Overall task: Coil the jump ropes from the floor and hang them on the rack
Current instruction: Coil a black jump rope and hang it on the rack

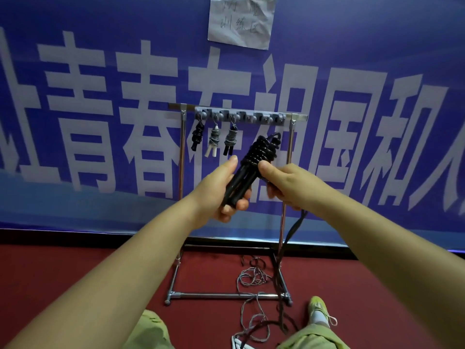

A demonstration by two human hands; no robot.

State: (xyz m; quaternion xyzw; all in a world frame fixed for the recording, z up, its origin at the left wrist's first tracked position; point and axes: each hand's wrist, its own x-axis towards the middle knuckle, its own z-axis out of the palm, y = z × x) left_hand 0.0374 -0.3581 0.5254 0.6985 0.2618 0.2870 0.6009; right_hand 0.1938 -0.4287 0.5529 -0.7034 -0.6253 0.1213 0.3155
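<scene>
My left hand grips the two black handles of a black jump rope, whose cord is wound in tight turns around the handles' upper part. My right hand pinches the cord just below the coil; the loose cord hangs from it down to the floor. Behind stands a metal rack with a grey hook bar. Three coiled ropes hang from its left hooks: a black one, a grey one with white handles and a grey one with black handles.
A loose grey rope lies tangled on the red floor by the rack's base bar. White handles lie near my feet. My green shoe is at the lower right. A blue banner covers the wall.
</scene>
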